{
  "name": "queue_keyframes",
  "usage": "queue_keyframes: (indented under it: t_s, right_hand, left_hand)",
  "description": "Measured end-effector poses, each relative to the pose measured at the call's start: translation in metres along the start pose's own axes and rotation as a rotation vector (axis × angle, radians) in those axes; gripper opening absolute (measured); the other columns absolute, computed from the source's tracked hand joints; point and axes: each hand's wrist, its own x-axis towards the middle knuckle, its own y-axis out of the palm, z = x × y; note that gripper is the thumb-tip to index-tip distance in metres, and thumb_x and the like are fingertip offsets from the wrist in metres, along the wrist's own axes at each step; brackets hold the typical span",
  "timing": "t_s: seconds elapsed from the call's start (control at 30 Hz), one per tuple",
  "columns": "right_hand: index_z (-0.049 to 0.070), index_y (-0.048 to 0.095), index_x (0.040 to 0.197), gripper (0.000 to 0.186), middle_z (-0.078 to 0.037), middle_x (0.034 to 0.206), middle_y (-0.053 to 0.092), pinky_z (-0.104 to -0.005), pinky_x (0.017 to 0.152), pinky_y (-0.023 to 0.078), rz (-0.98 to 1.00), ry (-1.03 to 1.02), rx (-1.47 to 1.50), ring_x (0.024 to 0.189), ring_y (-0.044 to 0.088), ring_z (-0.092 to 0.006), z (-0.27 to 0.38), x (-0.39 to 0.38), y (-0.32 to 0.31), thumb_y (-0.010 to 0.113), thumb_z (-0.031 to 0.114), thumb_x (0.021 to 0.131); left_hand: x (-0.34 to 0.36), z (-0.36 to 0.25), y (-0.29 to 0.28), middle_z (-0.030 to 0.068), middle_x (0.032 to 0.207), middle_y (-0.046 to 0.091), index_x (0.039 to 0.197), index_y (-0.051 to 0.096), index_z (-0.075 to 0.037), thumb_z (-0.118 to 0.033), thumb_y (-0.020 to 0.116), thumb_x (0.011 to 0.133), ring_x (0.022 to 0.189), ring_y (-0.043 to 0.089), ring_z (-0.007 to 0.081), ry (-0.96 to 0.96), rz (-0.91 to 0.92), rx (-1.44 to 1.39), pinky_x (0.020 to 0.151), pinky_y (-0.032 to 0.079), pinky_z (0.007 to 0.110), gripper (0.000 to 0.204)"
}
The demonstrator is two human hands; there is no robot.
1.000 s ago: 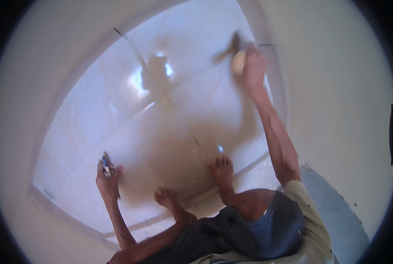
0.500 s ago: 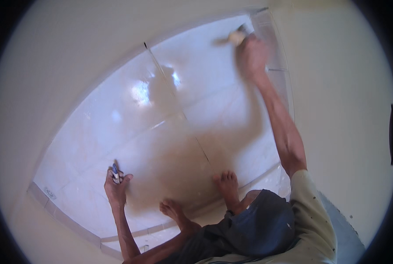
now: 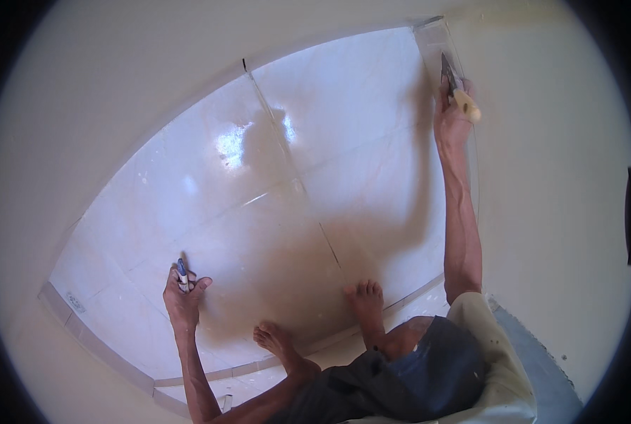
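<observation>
At the far right, my right hand (image 3: pixel 454 128) grips a putty knife (image 3: pixel 466 106) with a pale wooden handle and a dark metal blade. The blade points away from me, over the skirting tile (image 3: pixel 433 41) along the right wall; whether it touches the tile I cannot tell. Low on the left, my left hand (image 3: pixel 182 309) is closed around a slim blue-and-white, pen-shaped thing (image 3: pixel 182 271), held just over or against the floor tiles (image 3: pixel 209 205). Its exact kind is too small to make out.
My bare feet (image 3: pixel 365 297) stand on the glossy pale tiles near a low tiled ledge (image 3: pixel 245 369). A round floor drain (image 3: pixel 75 304) lies in the left corner. Plain walls (image 3: pixel 541 177) rise close on the sides, and a dark joint line (image 3: pixel 329 244) crosses the floor.
My right hand has moved right with the putty knife, from above the floor to the skirting tile, and the blade has turned to point away. My left hand has hardly moved.
</observation>
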Motion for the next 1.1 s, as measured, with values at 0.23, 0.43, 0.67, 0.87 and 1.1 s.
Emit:
queue_keyframes:
  t_s: [0.23, 0.43, 0.67, 0.87, 1.1]
  right_hand:
    - [-0.003, 0.068, 0.109, 0.016, -0.016, 0.097, 0.067, -0.0389, 0.078, 0.054, -0.199, -0.06, -0.076, 0.086, 0.066, -0.0292, 0.001, -0.026, -0.012, 0.068, 0.012, 0.104]
    - [0.018, 0.071, 0.141, 0.052, -0.011, 0.116, 0.067, -0.0367, 0.086, 0.058, 0.136, -0.045, -0.05, 0.104, 0.066, -0.0289, 0.044, -0.094, -0.024, 0.073, -0.001, 0.093]
    - [0.022, 0.067, 0.144, 0.071, -0.008, 0.14, 0.062, -0.042, 0.094, 0.061, 0.412, -0.115, -0.193, 0.122, 0.064, -0.0316, 0.04, -0.11, -0.046, 0.071, -0.01, 0.081]
    - [0.007, 0.051, 0.156, 0.06, -0.019, 0.131, 0.061, -0.0446, 0.085, 0.059, 0.428, 0.223, -0.107, 0.11, 0.067, -0.0372, 0.082, -0.156, -0.064, 0.061, 0.001, 0.097]
    - [0.006, 0.049, 0.158, 0.054, -0.01, 0.103, 0.063, -0.0354, 0.064, 0.054, 0.274, 0.337, 0.286, 0.076, 0.066, -0.0224, 0.028, -0.155, -0.083, 0.062, 0.021, 0.107]
  left_hand:
    - [-0.002, 0.015, 0.011, 0.0035, 0.083, 0.059, 0.099, 0.06, -0.005, -0.011, 0.088, 0.089, 0.076, 0.055, 0.0153, 0.068, 0.011, 0.034, 0.073, 0.05, 0.03, 0.031]
    - [-0.023, -0.02, 0.046, 0.0126, 0.11, 0.068, 0.113, 0.064, -0.004, -0.021, 0.076, 0.1, 0.1, 0.07, 0.0298, 0.584, 0.164, 0.439, 0.08, 0.06, 0.039, 0.025]
    - [-0.019, -0.055, 0.096, 0.0134, 0.129, 0.061, 0.137, 0.055, -0.008, -0.032, 0.076, 0.097, 0.118, 0.062, 0.0327, 0.832, 0.339, 0.806, 0.083, 0.063, 0.043, 0.052]
    - [-0.03, -0.095, 0.093, 0.0173, 0.14, 0.058, 0.149, 0.048, -0.008, -0.038, 0.076, 0.096, 0.124, 0.06, 0.0358, 1.016, 0.291, 0.975, 0.091, 0.06, 0.049, 0.067]
    - [-0.009, -0.251, 0.128, 0.0252, 0.117, 0.069, 0.143, 0.053, -0.002, -0.038, 0.066, 0.104, 0.109, 0.068, 0.0432, 1.172, 0.517, 0.868, 0.092, 0.056, 0.053, 0.055]
